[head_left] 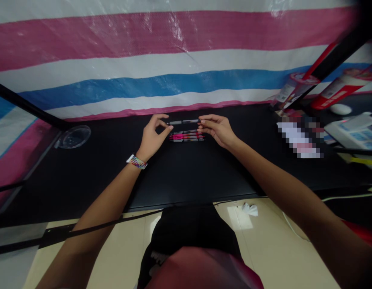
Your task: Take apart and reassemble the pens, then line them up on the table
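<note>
A dark pen with a clear barrel lies crosswise between my two hands at the back of the black table. My left hand has thumb and forefinger at the pen's left end, and a patterned band circles that wrist. With its fingertips, my right hand pinches the right end. Just below this pen, several pink and dark pens lie side by side in a tight row on the table. The lower fingers of my right hand are close to their right ends; whether they touch, I cannot tell.
A clear plastic lid or dish is at the left. On the right are a cup with a red straw, a red cup, a white rounded object and a blurred-out packet. A striped sheet hangs behind the table.
</note>
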### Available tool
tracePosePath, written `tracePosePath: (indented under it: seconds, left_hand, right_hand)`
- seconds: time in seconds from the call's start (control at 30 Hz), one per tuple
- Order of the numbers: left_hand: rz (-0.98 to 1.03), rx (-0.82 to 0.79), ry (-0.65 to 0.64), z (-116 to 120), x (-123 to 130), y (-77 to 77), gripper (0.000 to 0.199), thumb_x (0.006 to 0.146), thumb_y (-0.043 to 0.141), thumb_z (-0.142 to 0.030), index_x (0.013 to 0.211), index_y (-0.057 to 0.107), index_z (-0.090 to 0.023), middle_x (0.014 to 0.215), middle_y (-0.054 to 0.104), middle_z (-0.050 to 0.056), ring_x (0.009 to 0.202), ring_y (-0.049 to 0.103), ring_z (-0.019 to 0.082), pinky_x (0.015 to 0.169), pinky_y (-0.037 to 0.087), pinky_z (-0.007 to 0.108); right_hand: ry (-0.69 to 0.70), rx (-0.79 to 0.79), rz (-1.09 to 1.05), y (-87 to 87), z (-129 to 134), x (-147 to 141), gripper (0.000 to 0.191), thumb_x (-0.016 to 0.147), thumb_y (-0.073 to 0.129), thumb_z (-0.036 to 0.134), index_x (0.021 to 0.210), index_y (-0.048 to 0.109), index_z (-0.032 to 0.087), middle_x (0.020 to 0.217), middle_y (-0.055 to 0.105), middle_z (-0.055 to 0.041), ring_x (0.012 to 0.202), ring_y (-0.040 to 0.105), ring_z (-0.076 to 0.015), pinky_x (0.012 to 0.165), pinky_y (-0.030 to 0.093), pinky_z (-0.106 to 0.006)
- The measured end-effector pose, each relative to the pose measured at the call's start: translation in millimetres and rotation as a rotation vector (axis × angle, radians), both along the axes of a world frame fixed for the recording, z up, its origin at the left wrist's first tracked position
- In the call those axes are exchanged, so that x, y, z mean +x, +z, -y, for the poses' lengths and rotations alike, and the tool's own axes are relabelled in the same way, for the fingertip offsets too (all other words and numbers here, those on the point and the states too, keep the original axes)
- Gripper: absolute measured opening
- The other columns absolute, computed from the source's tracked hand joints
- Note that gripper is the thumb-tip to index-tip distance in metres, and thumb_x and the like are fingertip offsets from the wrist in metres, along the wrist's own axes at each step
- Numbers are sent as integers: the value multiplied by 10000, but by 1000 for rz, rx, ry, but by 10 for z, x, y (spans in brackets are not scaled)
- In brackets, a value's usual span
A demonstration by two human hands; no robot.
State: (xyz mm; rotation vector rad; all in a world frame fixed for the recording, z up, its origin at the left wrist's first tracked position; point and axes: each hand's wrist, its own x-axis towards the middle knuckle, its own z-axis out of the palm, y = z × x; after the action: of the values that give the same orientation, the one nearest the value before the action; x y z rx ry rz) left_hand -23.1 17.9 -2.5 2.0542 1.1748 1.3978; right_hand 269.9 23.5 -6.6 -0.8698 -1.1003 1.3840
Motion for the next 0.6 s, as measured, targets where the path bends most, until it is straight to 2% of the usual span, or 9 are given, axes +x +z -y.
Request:
tracePosePath:
  seconds: [0.07, 0.17, 0.3, 0.43, 0.5, 0.6]
  left_hand:
    - [13, 27, 8, -12, -4, -9, 215, 988, 836, -300, 1180, 747, -265, 988, 814, 23, 946, 788, 204, 941, 633, 395]
    - [-11, 32, 26, -13, -6, 3, 62, 1039, 777, -318, 1029, 766, -258, 993, 831, 30, 925, 780, 200, 902, 634, 386]
    - [-34, 3, 39, -13, -3, 19, 236, 1118, 698, -382, 939, 760, -241, 885, 819, 23, 852, 777, 192, 843, 630, 366]
    - [41, -9, 57, -45, -15, -12, 103, 1060, 778, -326, 1092, 834, -245, 1079, 873, 57, 984, 825, 215, 943, 663, 391]
    - [88, -35, 69, -55, -22, -18, 135, 1032, 798, -295, 1140, 870, -260, 1163, 886, 66, 1077, 836, 228, 1025, 664, 411]
    - [168, -83, 74, -53, -27, -1, 153, 1004, 822, -293, 1131, 904, -273, 1170, 900, 59, 1115, 847, 238, 1082, 660, 419]
  right_hand:
    - [-1, -2, -9, 1, 3, -2, 338, 750, 1034, 411, 1004, 891, 239, 939, 830, -46, 885, 801, -206, 989, 728, -456]
    - [4, -4, -20, 3, 10, -7, 330, 753, 1038, 401, 1002, 895, 240, 934, 833, -45, 876, 802, -202, 983, 731, -449]
    - [1, 12, -40, 0, 15, -12, 339, 748, 1041, 395, 1008, 895, 233, 940, 837, -45, 895, 817, -204, 1020, 722, -446]
    - [-26, 28, -10, -14, -4, -3, 373, 738, 1040, 427, 1020, 880, 242, 947, 833, -38, 950, 832, -234, 1100, 699, -499]
    - [-42, 39, -6, -27, -21, 7, 383, 733, 1042, 429, 1019, 876, 235, 943, 831, -47, 949, 834, -246, 1095, 701, -510]
    - [-69, 46, -10, -45, -45, 21, 375, 732, 1032, 411, 1017, 874, 226, 942, 831, -61, 936, 834, -256, 1079, 705, -514]
